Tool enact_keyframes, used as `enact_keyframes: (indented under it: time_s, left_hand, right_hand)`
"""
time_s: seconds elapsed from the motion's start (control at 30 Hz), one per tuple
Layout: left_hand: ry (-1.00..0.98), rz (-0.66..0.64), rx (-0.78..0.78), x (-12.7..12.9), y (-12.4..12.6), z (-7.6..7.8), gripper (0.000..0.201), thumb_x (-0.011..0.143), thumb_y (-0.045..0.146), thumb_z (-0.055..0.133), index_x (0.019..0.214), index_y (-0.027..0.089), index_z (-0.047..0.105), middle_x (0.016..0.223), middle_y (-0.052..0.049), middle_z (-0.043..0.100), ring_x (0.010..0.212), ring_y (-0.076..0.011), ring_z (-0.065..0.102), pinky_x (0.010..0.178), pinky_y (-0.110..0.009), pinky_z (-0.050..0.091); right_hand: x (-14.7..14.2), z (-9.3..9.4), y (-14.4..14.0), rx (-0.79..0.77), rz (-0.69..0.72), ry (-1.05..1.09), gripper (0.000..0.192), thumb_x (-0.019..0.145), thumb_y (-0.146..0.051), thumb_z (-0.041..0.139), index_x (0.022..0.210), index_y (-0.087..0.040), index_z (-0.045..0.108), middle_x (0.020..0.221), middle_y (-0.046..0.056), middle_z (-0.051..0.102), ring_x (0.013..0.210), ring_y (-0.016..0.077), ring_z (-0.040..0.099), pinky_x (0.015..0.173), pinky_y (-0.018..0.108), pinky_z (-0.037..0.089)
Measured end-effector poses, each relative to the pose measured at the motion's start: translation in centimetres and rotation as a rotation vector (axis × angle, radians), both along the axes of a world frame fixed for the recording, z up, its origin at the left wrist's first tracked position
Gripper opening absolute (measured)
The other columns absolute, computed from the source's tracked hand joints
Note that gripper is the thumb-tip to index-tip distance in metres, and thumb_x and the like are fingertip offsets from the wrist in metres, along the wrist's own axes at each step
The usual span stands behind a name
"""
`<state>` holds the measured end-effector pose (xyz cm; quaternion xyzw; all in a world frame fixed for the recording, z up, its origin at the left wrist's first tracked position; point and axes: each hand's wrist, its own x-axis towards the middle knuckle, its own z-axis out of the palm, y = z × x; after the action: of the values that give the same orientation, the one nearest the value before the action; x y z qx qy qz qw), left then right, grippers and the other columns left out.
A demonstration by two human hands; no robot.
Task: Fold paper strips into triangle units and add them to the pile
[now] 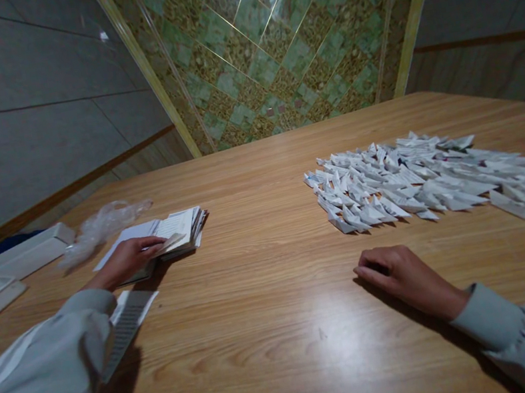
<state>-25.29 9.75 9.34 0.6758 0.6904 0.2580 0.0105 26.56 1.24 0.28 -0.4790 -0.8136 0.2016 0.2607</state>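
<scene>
At the left, my left hand reaches over a stack of printed paper sheets. Its fingers are closed on the edge of a paper sheet at the top of the stack. My right hand rests on the table with its fingers curled in and the thumb against the index finger; nothing shows in it. Beyond it lies a wide group of small folded paper boats, set close together in rows with pointed tips up.
A single printed sheet lies under my left forearm. Crumpled clear plastic and white boxes sit at the far left. The wooden table reaches to a tiled wall.
</scene>
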Motion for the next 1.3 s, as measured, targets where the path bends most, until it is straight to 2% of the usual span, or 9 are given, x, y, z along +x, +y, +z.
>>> enact_keyframes:
  time_s: [0.2, 0.4, 0.53, 0.63, 0.73, 0.9, 1.07, 1.2, 1.3]
  left_hand:
    - [0.037, 0.084, 0.111, 1.5, -1.5, 0.7, 0.027, 0.083, 0.041, 0.067, 0.081, 0.015, 0.075, 0.066, 0.007, 0.073, 0.075, -0.0172, 0.065, 0.07, -0.019, 0.044]
    - [-0.018, 0.034, 0.206, 6.4, -3.8, 0.6, 0.027, 0.086, 0.04, 0.065, 0.088, 0.014, 0.073, 0.073, 0.006, 0.073, 0.074, -0.0158, 0.066, 0.071, -0.022, 0.047]
    - [-0.084, -0.111, 0.194, 11.9, -6.0, -0.7, 0.031, 0.082, 0.05, 0.067, 0.079, 0.02, 0.075, 0.075, 0.0, 0.076, 0.068, -0.0177, 0.067, 0.065, -0.026, 0.051]
    - [-0.153, -0.404, 0.248, 16.3, -7.8, -1.9, 0.028, 0.081, 0.048, 0.07, 0.072, 0.022, 0.074, 0.075, -0.003, 0.077, 0.07, -0.0201, 0.071, 0.067, -0.029, 0.053]
    - [-0.203, -0.586, 0.194, 19.8, -9.0, -3.1, 0.021, 0.087, 0.039, 0.069, 0.075, 0.022, 0.073, 0.076, -0.003, 0.077, 0.071, -0.0181, 0.072, 0.064, -0.025, 0.053]
    - [-0.215, -0.696, 0.22, 22.7, -9.7, -4.7, 0.02, 0.089, 0.035, 0.069, 0.075, 0.02, 0.069, 0.075, -0.004, 0.076, 0.069, -0.0171, 0.072, 0.064, -0.024, 0.053]
    - [-0.112, -0.722, 0.217, 24.7, -11.4, -5.9, 0.02, 0.091, 0.033, 0.066, 0.076, 0.021, 0.068, 0.072, -0.005, 0.073, 0.068, -0.0177, 0.07, 0.065, -0.025, 0.053]
    - [-0.051, -0.788, 0.127, 26.0, -13.3, -7.0, 0.015, 0.089, 0.035, 0.068, 0.082, 0.022, 0.068, 0.081, -0.006, 0.075, 0.075, -0.0204, 0.071, 0.071, -0.028, 0.054]
    - [-0.049, -0.793, 0.011, 25.9, -13.5, -7.8, 0.031, 0.084, 0.043, 0.072, 0.105, 0.022, 0.066, 0.096, -0.009, 0.075, 0.084, -0.0241, 0.071, 0.073, -0.031, 0.055]
  right_hand:
    - [-0.3, 0.0, 0.0, 0.035, 0.06, -0.001, 0.034, 0.097, -0.036, 0.05, 0.072, -0.018, 0.065, 0.07, 0.005, 0.07, 0.064, 0.0179, 0.064, 0.059, 0.027, 0.042]
    - [-0.4, -0.2, 0.1, 0.09, 0.078, 0.035, 0.027, 0.096, -0.03, 0.055, 0.074, -0.018, 0.065, 0.071, 0.004, 0.07, 0.065, 0.0172, 0.064, 0.06, 0.026, 0.042]
    - [-0.9, 0.6, 0.0, 0.212, 0.102, 0.143, 0.023, 0.097, -0.027, 0.055, 0.079, -0.018, 0.066, 0.075, 0.005, 0.07, 0.071, 0.0177, 0.064, 0.065, 0.027, 0.045]
    - [-1.4, 1.3, -0.2, 0.291, 0.108, 0.233, 0.015, 0.098, -0.027, 0.056, 0.099, -0.017, 0.066, 0.087, 0.007, 0.07, 0.079, 0.0188, 0.065, 0.071, 0.03, 0.049]
    - [-1.8, 1.5, -0.3, 0.33, 0.126, 0.266, 0.018, 0.097, -0.027, 0.057, 0.113, -0.02, 0.063, 0.098, 0.01, 0.07, 0.088, 0.021, 0.064, 0.076, 0.033, 0.052]
    - [-1.8, 1.4, -0.5, 0.326, 0.159, 0.307, 0.03, 0.095, -0.027, 0.059, 0.125, -0.021, 0.057, 0.108, 0.012, 0.067, 0.097, 0.0229, 0.062, 0.081, 0.036, 0.052]
    - [-2.0, 1.8, -1.0, 0.352, 0.321, 0.178, 0.034, 0.092, -0.04, 0.064, 0.118, -0.019, 0.062, 0.108, 0.013, 0.068, 0.098, 0.0255, 0.059, 0.085, 0.039, 0.047]
    - [-2.2, 1.0, -1.4, 0.295, 0.433, -0.007, 0.008, 0.093, -0.022, 0.062, 0.097, -0.02, 0.068, 0.096, 0.007, 0.072, 0.09, 0.0215, 0.06, 0.084, 0.036, 0.042]
    - [-1.9, 0.4, -1.4, 0.19, 0.389, 0.009, 0.011, 0.092, -0.015, 0.06, 0.088, -0.018, 0.07, 0.082, 0.006, 0.072, 0.081, 0.0191, 0.063, 0.08, 0.033, 0.042]
